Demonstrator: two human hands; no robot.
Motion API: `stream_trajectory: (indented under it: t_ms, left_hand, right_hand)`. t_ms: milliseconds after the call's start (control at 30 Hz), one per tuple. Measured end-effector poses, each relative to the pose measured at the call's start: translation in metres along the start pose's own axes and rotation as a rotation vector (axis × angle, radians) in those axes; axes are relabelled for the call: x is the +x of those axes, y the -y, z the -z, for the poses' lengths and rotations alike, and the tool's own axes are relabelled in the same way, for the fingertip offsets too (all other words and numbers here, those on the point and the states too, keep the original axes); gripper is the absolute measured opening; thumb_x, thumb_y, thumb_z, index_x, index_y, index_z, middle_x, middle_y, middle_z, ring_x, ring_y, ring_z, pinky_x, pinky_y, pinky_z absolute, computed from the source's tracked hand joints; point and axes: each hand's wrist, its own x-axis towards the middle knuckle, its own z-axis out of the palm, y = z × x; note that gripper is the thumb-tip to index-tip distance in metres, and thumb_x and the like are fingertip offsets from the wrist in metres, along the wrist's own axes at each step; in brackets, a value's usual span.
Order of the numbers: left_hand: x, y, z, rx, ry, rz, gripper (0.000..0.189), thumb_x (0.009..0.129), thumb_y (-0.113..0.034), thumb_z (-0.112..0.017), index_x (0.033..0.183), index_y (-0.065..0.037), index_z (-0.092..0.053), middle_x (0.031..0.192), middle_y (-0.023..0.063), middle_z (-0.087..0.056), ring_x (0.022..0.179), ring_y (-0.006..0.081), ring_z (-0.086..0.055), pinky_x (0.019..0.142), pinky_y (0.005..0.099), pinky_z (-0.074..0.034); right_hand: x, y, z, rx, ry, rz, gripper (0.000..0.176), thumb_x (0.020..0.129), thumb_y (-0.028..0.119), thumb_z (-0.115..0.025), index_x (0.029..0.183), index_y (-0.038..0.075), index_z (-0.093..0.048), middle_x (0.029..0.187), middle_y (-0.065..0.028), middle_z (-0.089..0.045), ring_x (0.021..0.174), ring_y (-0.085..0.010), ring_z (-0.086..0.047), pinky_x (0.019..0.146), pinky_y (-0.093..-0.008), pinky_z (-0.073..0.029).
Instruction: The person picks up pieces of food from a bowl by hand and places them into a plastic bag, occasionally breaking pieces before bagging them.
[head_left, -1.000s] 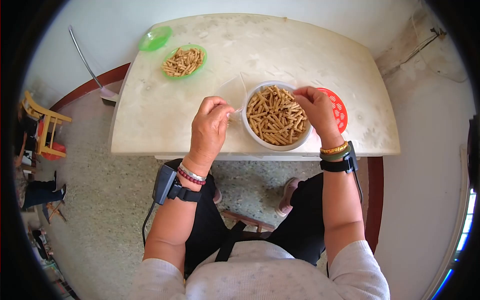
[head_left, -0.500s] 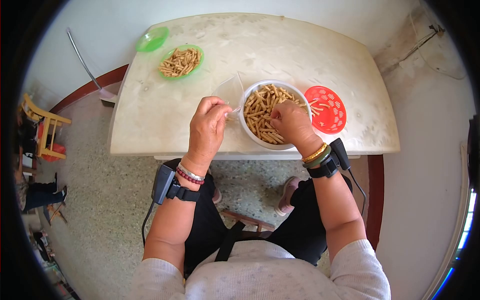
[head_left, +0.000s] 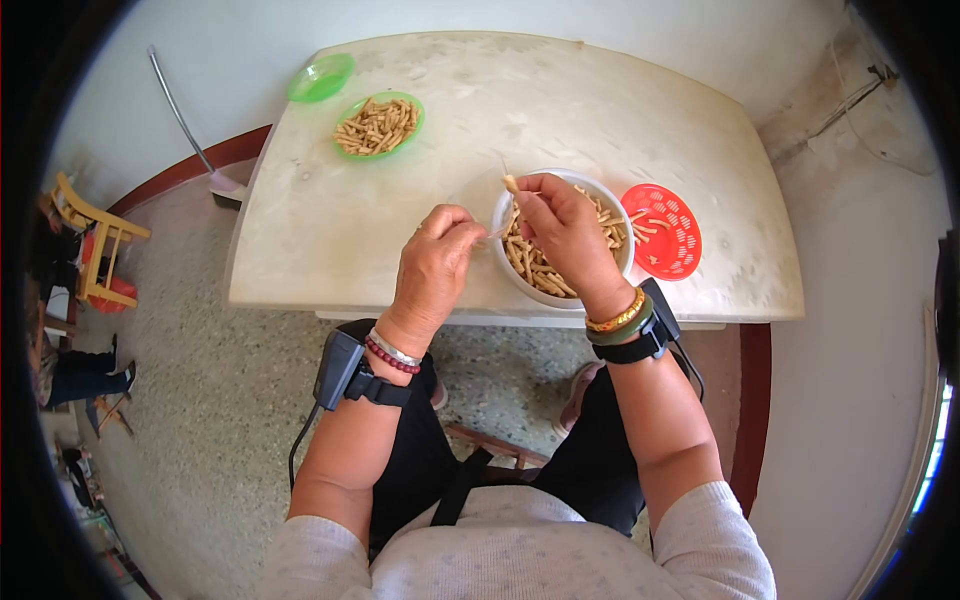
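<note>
My left hand (head_left: 437, 262) is closed, pinching a clear thin plastic bag (head_left: 496, 233) just left of the bowl; most of the bag is hard to make out. My right hand (head_left: 566, 232) is raised over the white bowl (head_left: 548, 299), its thumb and fingers closed on a short tan snack stick (head_left: 511, 184). Many similar sticks (head_left: 533, 262) fill the bowl, partly hidden under my right hand.
A red slotted basket (head_left: 683, 262) with a few sticks stands right of the bowl. At the table's back left are a green plate (head_left: 415, 139) heaped with sticks and a green dish (head_left: 322, 78). A broom (head_left: 224, 187) and a wooden chair (head_left: 98, 240) are at the left.
My right hand has lifted out of the sticks and moved left and up, now with a snack stick in its fingers. The bag's opening is less spread. The view has shifted slightly.
</note>
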Motion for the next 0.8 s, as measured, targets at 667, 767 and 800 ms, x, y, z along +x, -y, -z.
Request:
stream_trajectory:
  t_ms: [667, 767, 800]
  left_hand:
    - [0.003, 0.0, 0.0, 0.0, -0.06, -0.006, 0.013, 0.083, 0.006, -0.063, 0.091, -0.003, -0.066, 0.094, 0.0089, -0.059, 0.081, 0.0242, -0.062, 0.069, 0.0324, -0.051]
    - [0.003, -0.001, 0.0, 0.024, -0.041, -0.004, 0.012, 0.083, 0.006, -0.062, 0.091, -0.002, -0.066, 0.095, 0.0099, -0.059, 0.083, 0.027, -0.063, 0.07, 0.0352, -0.052]
    - [0.003, 0.0, 0.0, 0.022, -0.043, 0.001, 0.012, 0.083, 0.006, -0.062, 0.091, -0.002, -0.066, 0.096, 0.0098, -0.059, 0.083, 0.0268, -0.063, 0.07, 0.0351, -0.053]
  right_hand:
    - [-0.021, -0.045, 0.039, -1.113, 0.038, 0.074, 0.015, 0.081, 0.02, -0.068, 0.088, 0.007, -0.068, 0.089, -0.0144, -0.066, 0.089, -0.032, -0.064, 0.079, -0.0442, -0.052]
    - [-0.019, -0.055, 0.025, -1.208, 0.0, 0.143, 0.018, 0.079, 0.02, -0.071, 0.091, 0.007, -0.066, 0.092, -0.0139, -0.063, 0.092, -0.0324, -0.062, 0.08, -0.0433, -0.051]
    - [-0.017, -0.059, 0.022, -1.241, 0.009, 0.167, 0.018, 0.078, 0.019, -0.071, 0.09, 0.008, -0.066, 0.09, -0.0134, -0.062, 0.091, -0.032, -0.062, 0.08, -0.0431, -0.051]
